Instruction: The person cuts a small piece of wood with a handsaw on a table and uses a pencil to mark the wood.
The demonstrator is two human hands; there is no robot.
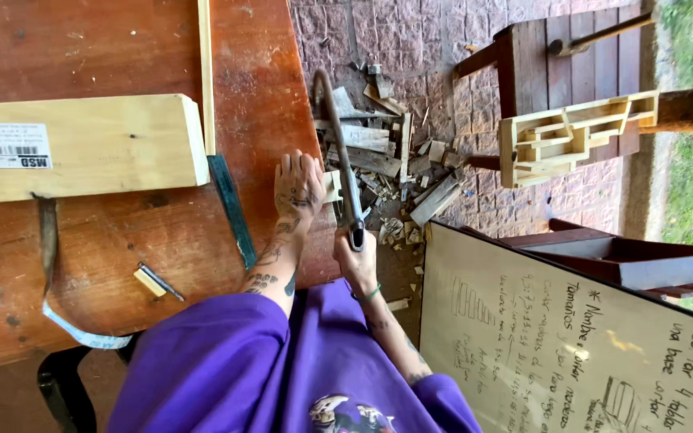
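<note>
My left hand (298, 186) lies flat on a small pale wood piece (332, 186) at the right edge of the reddish wooden table (122, 240), fingers spread over it. My right hand (356, 258) is closed around the handle of a hand saw (338, 144), whose frame reaches away from me over the table's edge and sits against the wood piece. Below the edge lies a heap of wood offcuts (399, 172) on the paved ground.
A thick pale plank (82, 148) with a barcode sticker lies on the table, beside a thin wooden strip (205, 72) and a dark ruler (231, 210). A pencil (160, 282) and small block lie nearer me. A whiteboard (571, 337) leans at right; a slatted wooden frame (571, 136) rests on a bench.
</note>
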